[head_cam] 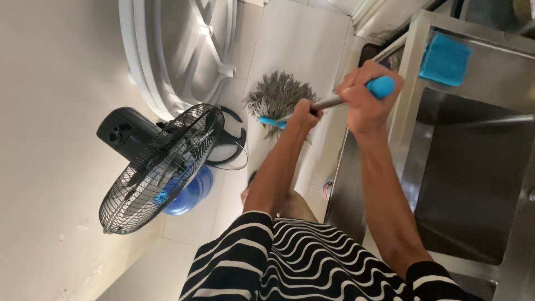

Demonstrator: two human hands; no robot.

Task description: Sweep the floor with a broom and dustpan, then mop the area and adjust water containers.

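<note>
Pale floor tiles (290, 39) fill the middle and upper part of the frame, with a plain cream wall (50, 111) taking the whole left side. Both hands hold a mop near the centre top. The right hand (365, 95) is closed tight around the blue end cap of the mop handle (329, 102), right of centre near the top. The left hand (305, 114) is wrapped around the metal shaft just below and left of it, so the two hands sit near each other on the same pole. The grey stringy mop head (278, 97) lies spread on the tiles, just left of the left hand, with a blue fitting where it joins the shaft.

A black fan (161, 167) with a wire cage stands at left centre, and a blue water bottle (192, 192) rests behind its lower edge. A large white round lid (178, 50) leans at the upper left. A steel sink (468, 167) runs down the right side, with a blue cloth (444, 58) on its rim at the upper right. A black and white striped shirt (312, 262) fills the bottom centre
</note>
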